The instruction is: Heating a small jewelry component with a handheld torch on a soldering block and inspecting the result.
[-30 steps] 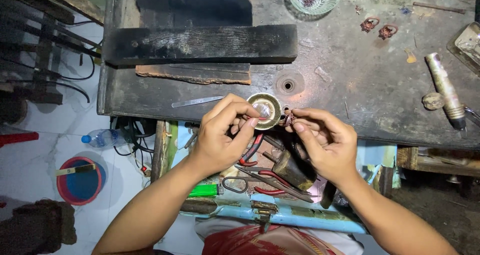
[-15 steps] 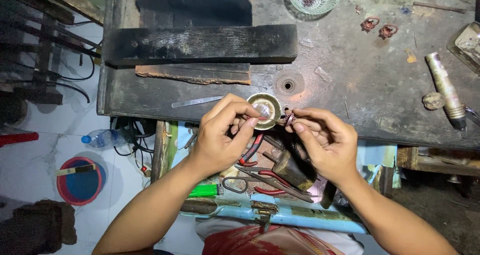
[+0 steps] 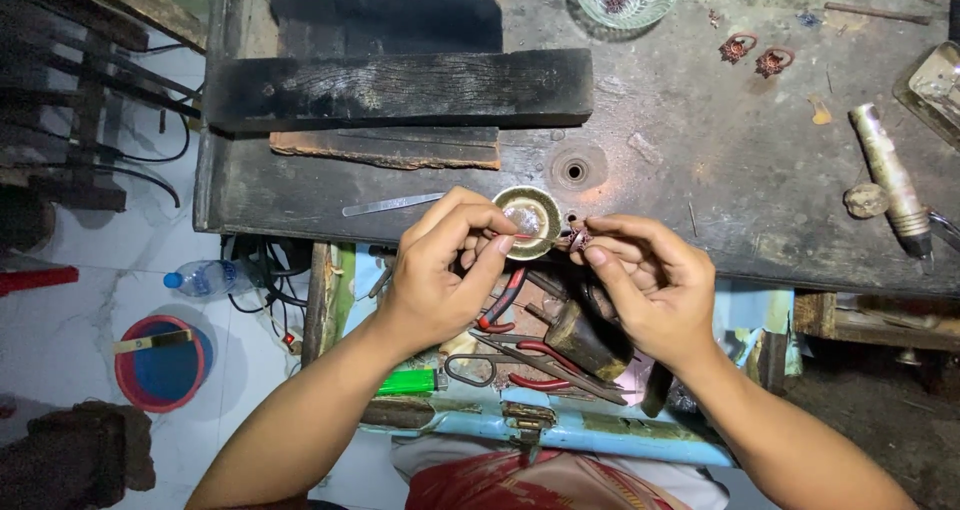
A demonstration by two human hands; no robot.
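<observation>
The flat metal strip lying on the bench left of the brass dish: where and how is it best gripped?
Probably at the metal strip's left end, from above: it lies flat, and that end is farthest from the left hand and the brass dish.

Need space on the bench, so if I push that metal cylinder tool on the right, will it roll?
Probably. The metal cylinder tool is round and lies flat on the workbench, so a sideways push likely rolls it. The small lump beside it may block it. It looks solid, likely heavy.
</observation>
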